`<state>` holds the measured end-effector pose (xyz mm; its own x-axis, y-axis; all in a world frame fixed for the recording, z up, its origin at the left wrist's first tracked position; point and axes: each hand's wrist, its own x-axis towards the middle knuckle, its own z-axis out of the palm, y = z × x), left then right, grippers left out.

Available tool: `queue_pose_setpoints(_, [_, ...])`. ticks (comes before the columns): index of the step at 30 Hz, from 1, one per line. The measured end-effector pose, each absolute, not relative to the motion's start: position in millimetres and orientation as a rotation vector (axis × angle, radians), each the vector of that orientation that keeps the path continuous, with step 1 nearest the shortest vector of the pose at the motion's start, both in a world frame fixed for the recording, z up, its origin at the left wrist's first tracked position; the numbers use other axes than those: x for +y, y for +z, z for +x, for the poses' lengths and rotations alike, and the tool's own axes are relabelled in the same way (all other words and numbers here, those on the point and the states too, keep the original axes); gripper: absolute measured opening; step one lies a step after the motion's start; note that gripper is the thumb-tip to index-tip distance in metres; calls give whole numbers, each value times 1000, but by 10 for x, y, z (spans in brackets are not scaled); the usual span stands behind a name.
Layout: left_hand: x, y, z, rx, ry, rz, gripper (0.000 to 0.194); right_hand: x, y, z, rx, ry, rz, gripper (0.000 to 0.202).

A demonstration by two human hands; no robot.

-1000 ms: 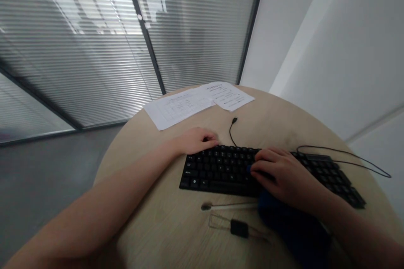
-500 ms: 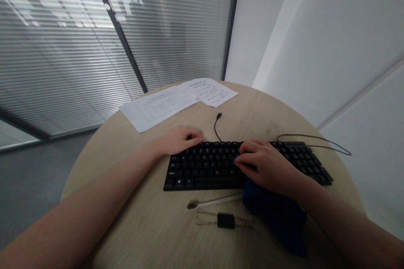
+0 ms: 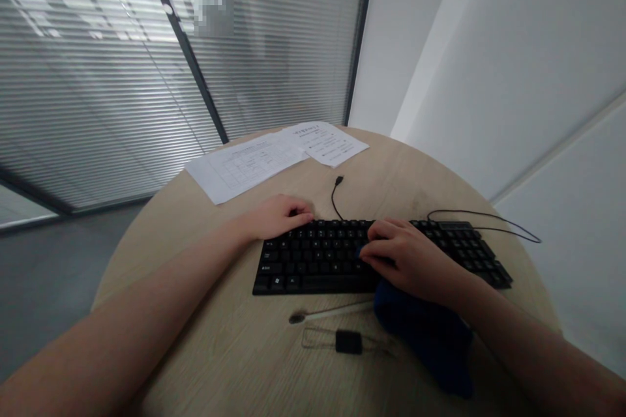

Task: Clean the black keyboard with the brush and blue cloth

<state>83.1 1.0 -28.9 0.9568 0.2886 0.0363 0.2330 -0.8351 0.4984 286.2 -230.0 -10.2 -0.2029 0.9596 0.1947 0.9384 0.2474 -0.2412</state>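
Observation:
A black computer keyboard (image 3: 313, 264) lies across the wooden table. At its upper left edge is my left hand (image 3: 281, 216), fingers curled and thumb along the top row, holding the keyboard. My right hand (image 3: 403, 254) is closed over the keys right of the middle. It pinches a dark blue cloth (image 3: 425, 332), whose corner shows at the fingertips, pressed to the keys; the rest hangs below the wrist onto the table. In front of the keyboard lie a thin white stick with a dark, brush-like tip (image 3: 297, 317) and a black binder clip (image 3: 348, 341) with wire handles.
Printed papers (image 3: 249, 163) lie at the back left of the round table (image 3: 391, 176). A USB plug (image 3: 339, 180) on a short cable sits behind the keyboard. A looped cable (image 3: 513, 225) reaches the right edge. Blinds (image 3: 274, 45) and a white wall (image 3: 513, 45) stand behind.
My right hand, with the blue cloth, has shifted very slightly left over the keys. The view has moved a little; my left hand stays at the keyboard's edge.

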Motion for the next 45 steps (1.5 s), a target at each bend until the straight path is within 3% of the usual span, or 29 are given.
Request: queue_pose_setpoints(45, [-6, -270, 823, 406, 148, 2592, 38, -2287, -128, 2872, -2195, 179, -1746, 15])
